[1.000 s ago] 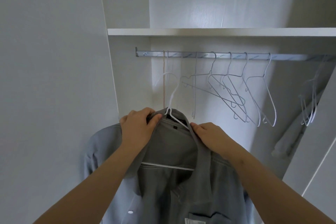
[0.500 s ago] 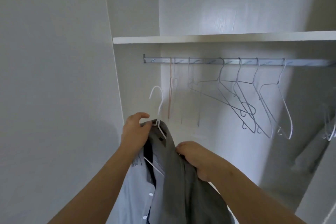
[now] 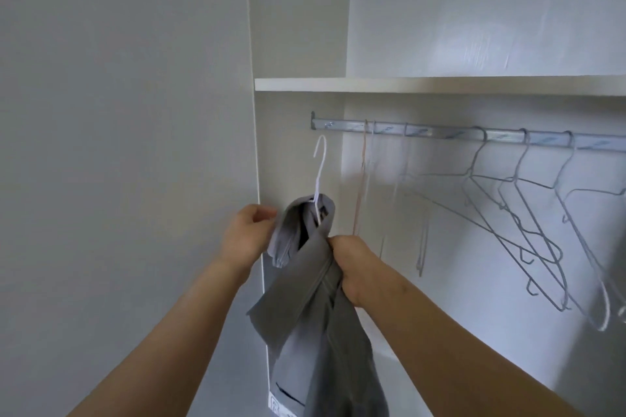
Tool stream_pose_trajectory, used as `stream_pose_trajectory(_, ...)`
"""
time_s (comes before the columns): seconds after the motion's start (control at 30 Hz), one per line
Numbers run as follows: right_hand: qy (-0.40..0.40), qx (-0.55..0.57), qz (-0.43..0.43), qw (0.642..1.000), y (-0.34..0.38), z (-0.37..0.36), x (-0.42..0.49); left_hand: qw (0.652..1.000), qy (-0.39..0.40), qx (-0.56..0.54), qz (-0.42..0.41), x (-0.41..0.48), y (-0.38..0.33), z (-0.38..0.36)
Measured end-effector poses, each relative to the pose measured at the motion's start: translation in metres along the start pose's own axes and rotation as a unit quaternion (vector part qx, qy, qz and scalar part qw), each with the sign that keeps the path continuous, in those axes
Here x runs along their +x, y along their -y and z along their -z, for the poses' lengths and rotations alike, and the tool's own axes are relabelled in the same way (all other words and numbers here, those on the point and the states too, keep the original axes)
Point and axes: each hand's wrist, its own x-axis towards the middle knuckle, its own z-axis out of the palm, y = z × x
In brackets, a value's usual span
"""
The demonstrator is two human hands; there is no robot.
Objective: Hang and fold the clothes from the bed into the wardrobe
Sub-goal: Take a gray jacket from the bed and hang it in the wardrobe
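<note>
The grey shirt runs off the bottom edge. Its white hanger shows only the hook, just below the left end of the rail in the white wardrobe. Empty hangers farther right are partly blurred. The right hand has its fingers clenched on the bunched front. The left hand has its fingers curled at the collar, and I cannot tell if they grip it.
</note>
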Motion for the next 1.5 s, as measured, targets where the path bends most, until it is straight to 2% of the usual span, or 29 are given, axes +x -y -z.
stream_pose_trajectory(0.2,-0.057,-0.042,0.037,0.997,0.054,-0.008,0.073,0.998,0.044,-0.029,-0.017,0.074,-0.007,-0.021)
stream_pose_trajectory(0.37,-0.093,-0.052,0.072,0.992,0.096,-0.013,0.124,0.994,0.07,-0.083,0.018,0.13,-0.005,-0.043)
stream_pose_trajectory(0.5,-0.104,-0.008,0.094,0.99,0.127,-0.023,0.165,0.991,0.087,-0.092,0.035,0.174,-0.007,-0.063)
stream_pose_trajectory(0.67,-0.131,0.024,0.074,0.988,0.145,-0.026,0.209,0.985,0.076,-0.145,0.054,0.216,-0.003,-0.086)
stream_pose_trajectory(0.9,-0.121,0.044,0.033,0.991,0.145,-0.039,0.248,0.975,0.061,-0.204,0.06,0.24,0.015,-0.106)
stream_pose_trajectory(1.07,-0.094,0.05,0.004,0.994,0.131,-0.044,0.26,0.977,0.072,-0.191,0.069,0.243,0.025,-0.112)
stream_pose_trajectory(1.27,-0.018,0.129,0.042,0.991,0.111,-0.049,0.262,0.974,0.083,-0.198,0.071,0.241,0.039,-0.112)
stream_pose_trajectory(1.5,-0.012,0.093,0.013,0.996,0.094,-0.034,0.25,0.99,0.054,-0.109,0.075,0.224,0.052,-0.107)
